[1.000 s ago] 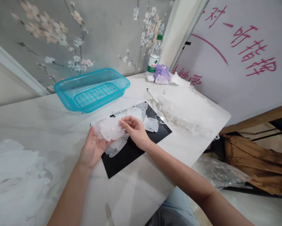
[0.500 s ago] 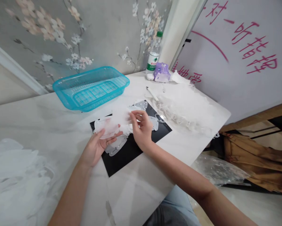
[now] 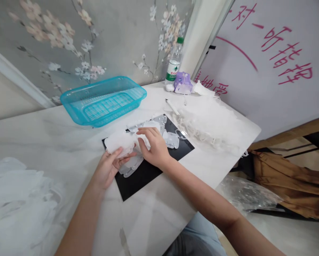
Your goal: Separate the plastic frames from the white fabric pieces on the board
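Head view: plastic piece (image 3: pixel 119 142) in left hand (image 3: pixel 107 170), right hand (image 3: pixel 154 149) touching.

Bare left hand (image 3: pixel 106 170) and right hand (image 3: pixel 153 149), bare forearms (image 3: pixel 202 195), pale blue jeans (image 3: pixel 199 234) below.

This seems to be a small indoor work room, perhaps in a home or a little shop; I cannot tell which. The wall has grey wallpaper with pale blossom branches (image 3: pixel 117 39), like in a living space. Beside it stands a white panel with red handwritten Chinese characters (image 3: pixel 271 60), as in a shop or office. A long white marble-look bench (image 3: pixel 55 131) carries a heap of soft white translucent pieces (image 3: pixel 210 121) and a turquoise plastic mesh basket (image 3: pixel 103 103), which suggests handwork. A clear water bottle with a green cap (image 3: pixel 174 62) and a purple packet (image 3: pixel 183 83) stand at its far corner.
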Demonstrator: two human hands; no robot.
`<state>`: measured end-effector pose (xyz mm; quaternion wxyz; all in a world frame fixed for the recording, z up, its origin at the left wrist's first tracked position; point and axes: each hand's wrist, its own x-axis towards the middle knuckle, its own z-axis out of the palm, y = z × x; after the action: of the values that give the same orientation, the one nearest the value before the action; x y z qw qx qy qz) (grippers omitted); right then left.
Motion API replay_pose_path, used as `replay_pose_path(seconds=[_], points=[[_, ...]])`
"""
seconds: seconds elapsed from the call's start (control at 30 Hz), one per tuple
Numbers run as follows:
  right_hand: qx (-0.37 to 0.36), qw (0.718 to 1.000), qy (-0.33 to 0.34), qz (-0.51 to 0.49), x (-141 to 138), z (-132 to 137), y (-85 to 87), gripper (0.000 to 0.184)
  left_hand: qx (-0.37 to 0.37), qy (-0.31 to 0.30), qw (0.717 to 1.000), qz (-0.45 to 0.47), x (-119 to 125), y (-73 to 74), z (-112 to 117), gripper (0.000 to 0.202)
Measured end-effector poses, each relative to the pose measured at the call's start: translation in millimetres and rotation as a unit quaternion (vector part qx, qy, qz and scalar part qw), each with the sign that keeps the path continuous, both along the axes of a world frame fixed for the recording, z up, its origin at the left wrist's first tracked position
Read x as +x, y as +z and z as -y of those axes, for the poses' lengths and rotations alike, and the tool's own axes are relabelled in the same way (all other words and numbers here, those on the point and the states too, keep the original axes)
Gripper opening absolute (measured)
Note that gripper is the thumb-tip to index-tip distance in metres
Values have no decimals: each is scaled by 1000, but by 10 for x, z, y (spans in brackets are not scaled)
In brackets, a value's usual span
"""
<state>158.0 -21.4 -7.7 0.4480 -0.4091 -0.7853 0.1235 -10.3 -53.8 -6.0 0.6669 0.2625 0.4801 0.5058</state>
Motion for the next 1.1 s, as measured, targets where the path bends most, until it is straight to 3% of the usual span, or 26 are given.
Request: replay_pose_path(seconds=[0.13,0.23,0.43,0.7,0.8,0.87,0.93,1.0,1.1], points=[[-120,988,-60,81,16,-72,-51,24,25,-23,999,-19,-19,4,28,48],[-160,980,-70,94,-6,-76,-66,21,34,-31,999,-15,-32,-4,35,49],[-170,975,-82,113,-14,-70,-56,21,35,-42,998,-13,-51,-19,37,48],[-165,980,-85,67,17,-147,-136,16,23,-25,999,-19,-56,-43,26,38],[-146,986,-82,4,30,-160,-138,15,22,-32,999,-16,-57,-32,30,36],[-136,982,-95,-95,29,-151,-111,16,22,-37,999,-13,-56,-21,35,38],[-161,956,-84,-230,21,-136,-63,17,21,-38,999,-10,-54,-11,37,43],[-218,910,-41,-350,10,-122,-8,21,19,-38,999,-9,-48,-3,33,48],[-305,845,21,-440,-7,-113,51,27,15,-35,999,-7,-39,3,23,50]])
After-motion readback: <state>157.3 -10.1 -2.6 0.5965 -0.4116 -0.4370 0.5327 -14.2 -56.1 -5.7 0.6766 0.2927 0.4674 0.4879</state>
